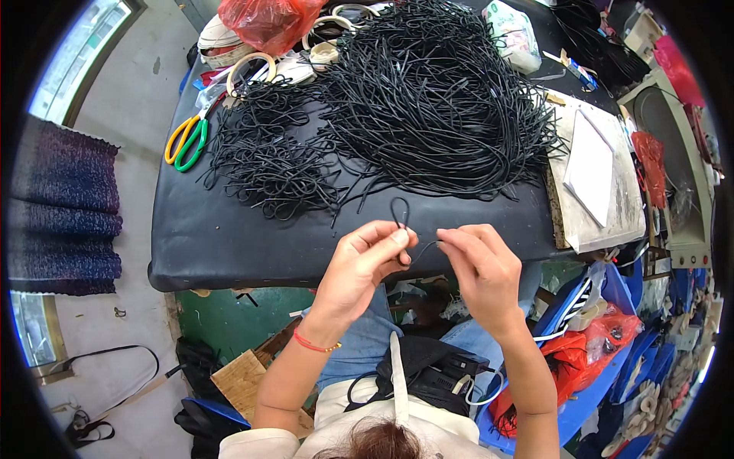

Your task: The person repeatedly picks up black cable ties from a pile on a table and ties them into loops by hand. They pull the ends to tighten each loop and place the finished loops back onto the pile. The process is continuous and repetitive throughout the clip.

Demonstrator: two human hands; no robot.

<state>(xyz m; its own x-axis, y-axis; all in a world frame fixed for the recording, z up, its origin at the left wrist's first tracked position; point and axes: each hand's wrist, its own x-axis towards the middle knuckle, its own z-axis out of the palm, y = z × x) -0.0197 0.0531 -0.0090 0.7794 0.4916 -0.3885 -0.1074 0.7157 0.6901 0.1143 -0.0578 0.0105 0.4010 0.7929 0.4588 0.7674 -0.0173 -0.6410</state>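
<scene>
While pinching the cord (407, 211) below its loop with the left hand (361, 264) and farther along its strand with the right hand (488, 274), holding it by the near edge of the worktop (252, 256). Probably light, bendy, somewhat slippery; best gripped by fingertips beneath the loop.

Scissors (204, 136) with yellow and green handles lie at the left of the black tabletop (252, 264); beyond them is a red plastic bag (271, 23); a white sheet (592, 168) rests on a pale board (627, 210), right; a dark curtain (65, 206) hangs far left; a blue tub (598, 386) holds an orange-red bag (612, 333).
</scene>
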